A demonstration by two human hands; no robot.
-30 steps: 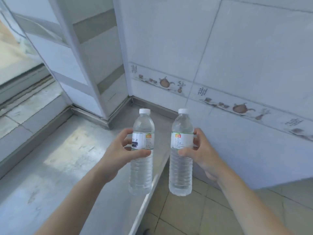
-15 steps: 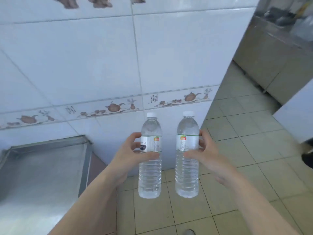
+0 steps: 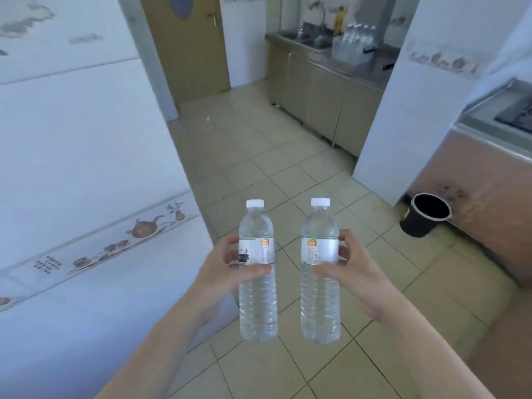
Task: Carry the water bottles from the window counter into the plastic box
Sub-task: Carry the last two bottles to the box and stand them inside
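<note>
One capped water bottle [image 3: 258,272] is held upright in the left hand [image 3: 227,273] and another water bottle [image 3: 320,272] in the right hand [image 3: 355,272], while the clear plastic box [image 3: 349,51], already stocked, is seen far ahead and to the right on the steel counter [image 3: 322,63], nearer the right hand.

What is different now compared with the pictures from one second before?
The person has turned away from the window counter, which is out of view now; a tiled floor, a far counter and a black bin show instead. Unchanged: the left hand and right hand each hold a water bottle upright, side by side.
</note>
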